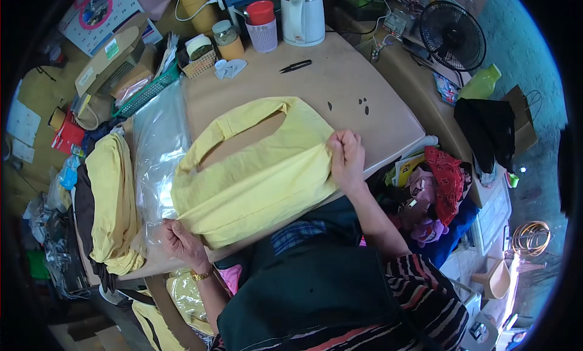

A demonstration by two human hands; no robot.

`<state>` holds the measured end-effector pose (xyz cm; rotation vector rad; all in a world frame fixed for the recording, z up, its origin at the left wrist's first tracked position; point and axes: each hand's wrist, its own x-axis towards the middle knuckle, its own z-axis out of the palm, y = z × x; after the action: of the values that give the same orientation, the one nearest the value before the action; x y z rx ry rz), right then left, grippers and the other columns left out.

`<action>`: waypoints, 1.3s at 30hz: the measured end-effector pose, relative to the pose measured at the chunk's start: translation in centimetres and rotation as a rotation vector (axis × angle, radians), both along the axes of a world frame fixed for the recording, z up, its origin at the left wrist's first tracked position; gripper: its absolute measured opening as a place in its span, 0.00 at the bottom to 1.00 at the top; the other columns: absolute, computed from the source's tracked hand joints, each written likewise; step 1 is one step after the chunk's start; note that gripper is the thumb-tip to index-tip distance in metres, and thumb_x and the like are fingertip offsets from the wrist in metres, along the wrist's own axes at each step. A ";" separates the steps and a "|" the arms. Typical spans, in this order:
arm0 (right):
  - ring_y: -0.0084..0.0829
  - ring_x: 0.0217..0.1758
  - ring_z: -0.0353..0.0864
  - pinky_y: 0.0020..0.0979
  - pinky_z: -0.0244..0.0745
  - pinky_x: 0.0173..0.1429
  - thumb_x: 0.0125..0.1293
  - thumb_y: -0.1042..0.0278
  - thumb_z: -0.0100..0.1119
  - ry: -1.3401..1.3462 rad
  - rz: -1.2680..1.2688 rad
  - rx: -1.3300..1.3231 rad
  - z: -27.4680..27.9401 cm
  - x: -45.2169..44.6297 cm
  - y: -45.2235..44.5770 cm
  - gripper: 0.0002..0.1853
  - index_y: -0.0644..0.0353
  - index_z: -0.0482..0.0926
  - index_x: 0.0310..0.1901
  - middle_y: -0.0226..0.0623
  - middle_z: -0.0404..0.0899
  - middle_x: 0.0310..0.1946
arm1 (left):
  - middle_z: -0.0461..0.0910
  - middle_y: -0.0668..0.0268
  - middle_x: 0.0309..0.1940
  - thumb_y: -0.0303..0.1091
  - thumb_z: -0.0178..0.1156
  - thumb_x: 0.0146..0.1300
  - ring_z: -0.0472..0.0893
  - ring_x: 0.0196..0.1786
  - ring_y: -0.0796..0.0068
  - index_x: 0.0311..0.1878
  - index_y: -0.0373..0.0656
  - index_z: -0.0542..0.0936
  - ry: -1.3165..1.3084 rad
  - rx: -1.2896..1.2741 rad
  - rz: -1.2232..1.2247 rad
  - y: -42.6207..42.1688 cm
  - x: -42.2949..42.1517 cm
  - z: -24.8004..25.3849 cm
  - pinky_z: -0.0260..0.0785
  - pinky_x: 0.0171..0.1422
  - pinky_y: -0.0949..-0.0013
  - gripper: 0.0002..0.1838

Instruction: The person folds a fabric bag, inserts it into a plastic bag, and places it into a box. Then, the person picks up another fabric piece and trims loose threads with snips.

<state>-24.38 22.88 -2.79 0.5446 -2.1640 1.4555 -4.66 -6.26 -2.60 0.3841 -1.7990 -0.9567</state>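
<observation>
One yellow cloth (261, 181), long axis rising rightward, loop (243, 119) on far side; left hand (183, 244), right hand (347, 160) clamped on ends.

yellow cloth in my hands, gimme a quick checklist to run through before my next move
1. Right grip on the cloth: ok, the right hand is closed at the right edge of the yellow cloth.
2. Left grip on the cloth: ok, the left hand is closed at its lower left corner.
3. Cloth smooth: not ok, creases run across it between the hands.
4. Black snips away from the cloth: ok, they lie apart, beyond it on the table.
5. Underside of the cloth clean: cannot tell, it faces down.
</observation>
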 end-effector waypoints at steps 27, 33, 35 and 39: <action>0.26 0.26 0.77 0.26 0.73 0.37 0.74 0.63 0.53 -0.189 -0.044 -0.462 1.4 -1.5 1.7 0.13 0.64 0.77 0.35 0.35 0.81 0.28 | 0.79 0.55 0.27 0.37 0.62 0.64 0.79 0.28 0.54 0.36 0.37 0.76 -0.554 -0.394 -0.588 12.4 -16.5 9.0 0.69 0.31 0.55 0.12; 0.20 0.25 0.77 0.24 0.73 0.32 0.74 0.62 0.54 -0.918 0.697 -0.818 0.1 1.8 1.4 0.13 0.60 0.77 0.33 0.32 0.79 0.24 | 0.77 0.55 0.27 0.34 0.61 0.67 0.78 0.27 0.60 0.39 0.36 0.77 -0.415 -0.287 -0.617 12.5 -16.8 9.4 0.69 0.32 0.63 0.10; 0.19 0.24 0.76 0.22 0.71 0.31 0.73 0.59 0.55 -0.753 0.582 -0.666 -1.2 1.1 1.0 0.14 0.60 0.77 0.32 0.32 0.78 0.24 | 0.77 0.58 0.26 0.34 0.60 0.67 0.76 0.27 0.66 0.40 0.35 0.78 -0.569 -0.226 -0.569 10.7 -17.1 9.4 0.69 0.33 0.66 0.10; 0.19 0.25 0.75 0.22 0.72 0.30 0.72 0.59 0.56 -0.819 0.558 -0.737 -2.8 1.2 2.1 0.14 0.59 0.76 0.31 0.31 0.78 0.24 | 0.77 0.69 0.26 0.32 0.61 0.67 0.72 0.29 0.82 0.42 0.34 0.79 -0.535 0.163 -0.644 8.8 -17.4 10.9 0.68 0.34 0.73 0.09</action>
<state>-23.22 25.01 -5.63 0.2964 -1.7780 3.0056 -22.03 2.50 8.30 0.1604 -2.4088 -1.5617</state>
